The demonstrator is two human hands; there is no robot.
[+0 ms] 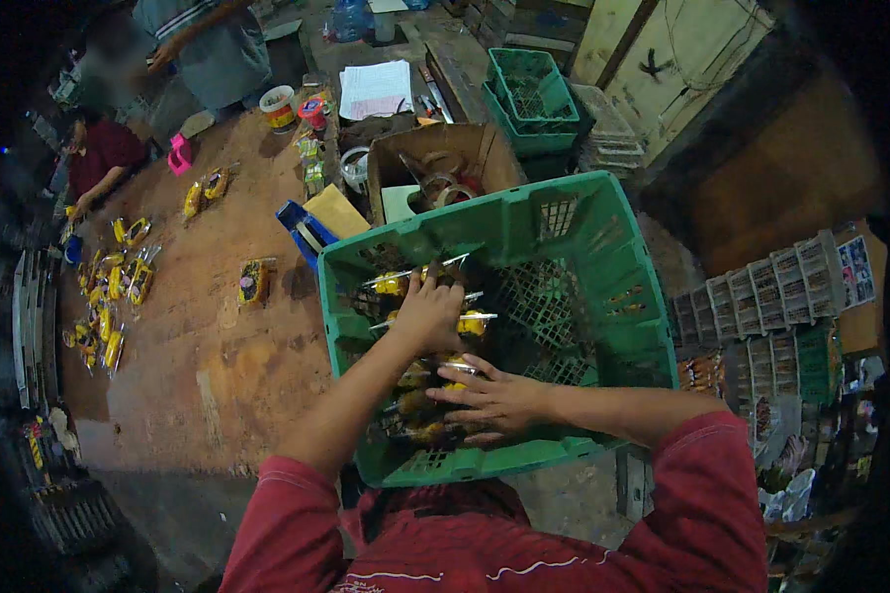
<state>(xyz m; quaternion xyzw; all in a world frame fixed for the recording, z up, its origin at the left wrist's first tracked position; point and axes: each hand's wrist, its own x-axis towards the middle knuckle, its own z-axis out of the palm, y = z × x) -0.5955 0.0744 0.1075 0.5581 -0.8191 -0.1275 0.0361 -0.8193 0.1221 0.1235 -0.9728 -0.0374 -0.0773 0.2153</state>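
Note:
Both of my hands reach into a large green plastic crate (603, 212) in front of me. Along its left side lie several yellow items in clear plastic wrapping (480, 323), roughly in a row. My left hand (431, 314) rests over the farther packages with its fingers apart; the undersides of the fingertips are hidden. Nearer to me, my right hand (494, 400) lies on other yellow packages (420, 432), fingers spread and nearly flat. The exact kind of the wrapped items is too small and dark to make out.
A brown wooden table (227, 376) to the left carries a heap of yellow packages (104, 306). A cardboard box (504, 163) with tape rolls and a blue tape dispenser (307, 234) border the crate. Smaller green crates (532, 89) stand behind. Two people are across the table.

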